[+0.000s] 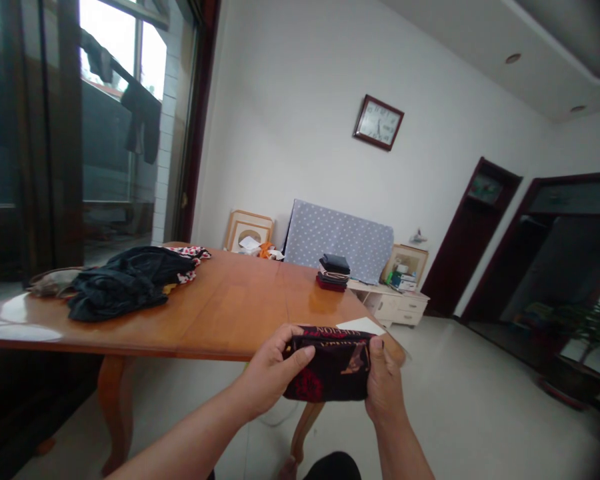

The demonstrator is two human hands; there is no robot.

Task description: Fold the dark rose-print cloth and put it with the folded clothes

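A folded black garment with red patterns and pale lettering (330, 380) is held up in front of me, by the near edge of the table. At its left end my left hand (273, 370) grips it, thumb on the front face. My right hand (384, 387) is closed on the opposite end, with the thumb at the upper corner. Beyond it, a neat stack of folded dark clothes (333, 273) sits on the wooden table (245, 307). To the left lies a loose heap of dark clothes (130, 280).
Red-and-white patterned cloth (193, 253) shows behind the heap, and a greyish item (55, 283) lies at its left. White paper (363, 325) rests near the table's right corner. Behind stand a cloth-covered panel (337, 233) and a white cabinet (403, 307). A potted plant (575, 373) is at right.
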